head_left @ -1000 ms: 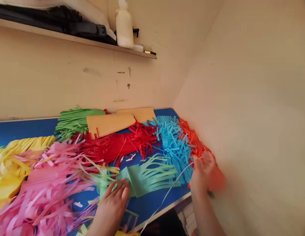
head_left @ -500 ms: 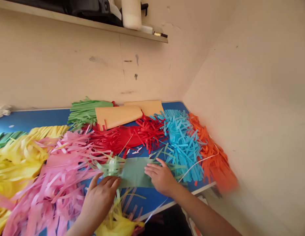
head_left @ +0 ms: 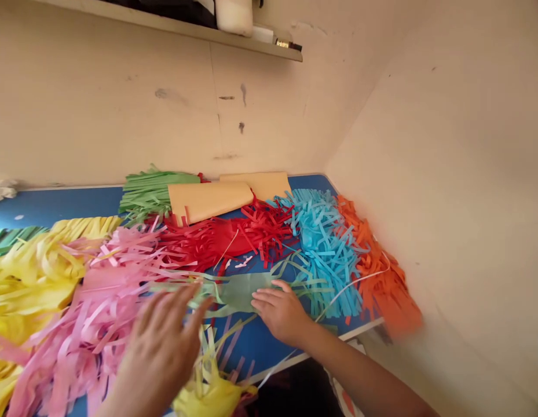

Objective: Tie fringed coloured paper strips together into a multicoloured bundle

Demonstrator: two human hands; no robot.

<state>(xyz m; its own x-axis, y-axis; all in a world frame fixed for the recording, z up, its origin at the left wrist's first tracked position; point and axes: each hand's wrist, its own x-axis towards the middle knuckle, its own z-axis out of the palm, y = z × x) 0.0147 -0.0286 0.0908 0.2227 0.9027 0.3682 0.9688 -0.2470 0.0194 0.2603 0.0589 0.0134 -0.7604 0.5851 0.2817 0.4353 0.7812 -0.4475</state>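
Mostly, the work is around the pale green paper (head_left: 246,291), which lies on the near part of the blue table (head_left: 269,344), just on the near side of the red pile (head_left: 225,237). Its plain middle is flat, and its strips spread out to the left and right. The right hand (head_left: 280,313) rests on the right part of that middle, likely so the paper won't slide. Its fingers lie close together on top. The thumb is hidden, so I cannot tell if it pinches the paper. The left hand (head_left: 167,333) is over the left strips and the near side of the pink pile (head_left: 114,284). It is blurry, its fingers are wide apart, and I see nothing held in it. I cannot tell if its tips touch the strips, but it may be there to sort them.

Around this, most colors lie in their own heaps, maybe so they don't mix. The blue pile (head_left: 314,231) is on the right, and the orange pile (head_left: 385,275) is past it, hanging over the edge. A white string (head_left: 359,279) runs across both. On the left is the yellow pile (head_left: 62,260). At the far side, tan paper (head_left: 208,200) leans over the green pile (head_left: 147,188). Up high, a shelf (head_left: 177,28) keeps a bottle (head_left: 234,17) off the table.
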